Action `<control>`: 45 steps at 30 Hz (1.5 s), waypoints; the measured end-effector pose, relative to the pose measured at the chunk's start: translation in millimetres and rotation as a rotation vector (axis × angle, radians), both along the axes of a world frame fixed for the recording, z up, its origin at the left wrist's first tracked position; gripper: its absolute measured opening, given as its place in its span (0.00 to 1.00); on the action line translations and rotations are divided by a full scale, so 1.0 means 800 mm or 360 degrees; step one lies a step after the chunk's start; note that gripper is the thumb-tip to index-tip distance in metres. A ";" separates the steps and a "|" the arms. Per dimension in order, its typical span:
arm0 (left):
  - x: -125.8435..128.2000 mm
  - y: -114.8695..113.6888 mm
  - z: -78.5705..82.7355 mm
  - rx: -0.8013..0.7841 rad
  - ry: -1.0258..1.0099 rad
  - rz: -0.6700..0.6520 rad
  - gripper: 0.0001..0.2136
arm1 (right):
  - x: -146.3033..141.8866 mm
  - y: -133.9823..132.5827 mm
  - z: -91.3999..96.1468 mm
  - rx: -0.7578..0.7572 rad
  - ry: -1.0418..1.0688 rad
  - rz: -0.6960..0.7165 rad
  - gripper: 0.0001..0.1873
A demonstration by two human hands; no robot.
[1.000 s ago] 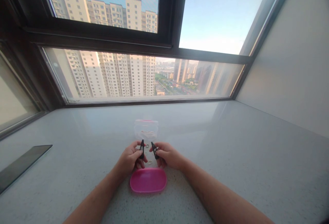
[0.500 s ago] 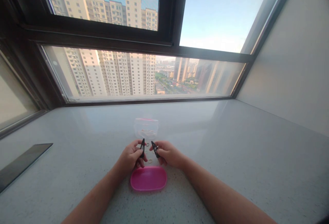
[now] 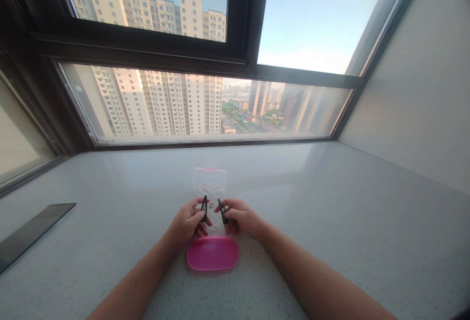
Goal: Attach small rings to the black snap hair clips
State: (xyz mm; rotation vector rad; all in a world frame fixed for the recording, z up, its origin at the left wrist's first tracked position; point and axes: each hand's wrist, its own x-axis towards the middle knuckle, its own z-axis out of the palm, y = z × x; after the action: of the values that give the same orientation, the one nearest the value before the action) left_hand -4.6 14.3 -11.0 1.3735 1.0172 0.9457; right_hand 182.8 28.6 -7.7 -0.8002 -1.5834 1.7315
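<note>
My left hand [image 3: 188, 222] pinches a black snap hair clip [image 3: 204, 208] held upright. My right hand [image 3: 240, 217] pinches a second black hair clip [image 3: 222, 211], tilted a little to the left. Both hands hover just above the far edge of a pink oval tray [image 3: 212, 253] on the pale stone sill. Behind the clips lies a small clear zip bag [image 3: 209, 183] with light rings inside. A few small rings [image 3: 215, 228] lie loose on the sill between my hands.
A dark flat strip [image 3: 31, 233] lies at the left on the sill. The window frame [image 3: 205, 144] runs along the back, and a pale wall [image 3: 414, 109] rises on the right. The stone sill [image 3: 330, 212] spreads wide to both sides.
Both hands with their clips have drifted slightly away from me, toward the bag, and a little closer together. The tray and bag have stayed in place.
</note>
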 end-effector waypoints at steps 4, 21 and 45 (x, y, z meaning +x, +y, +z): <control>0.000 -0.001 0.001 0.0001 -0.0012 -0.0005 0.16 | 0.001 0.000 -0.001 0.0003 0.0000 0.0005 0.17; 0.000 0.000 -0.003 -0.0015 0.0004 0.0012 0.18 | -0.002 -0.005 0.006 0.0117 -0.0178 -0.0087 0.13; -0.001 -0.004 0.002 0.0005 0.0057 -0.0024 0.15 | -0.002 -0.004 0.001 0.0216 -0.0201 -0.0078 0.14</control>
State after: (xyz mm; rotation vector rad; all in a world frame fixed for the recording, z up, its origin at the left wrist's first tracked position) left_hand -5.0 11.1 -9.0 1.4035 1.0312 0.9145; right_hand 181.3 25.3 -6.7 -0.8882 -1.7300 1.5466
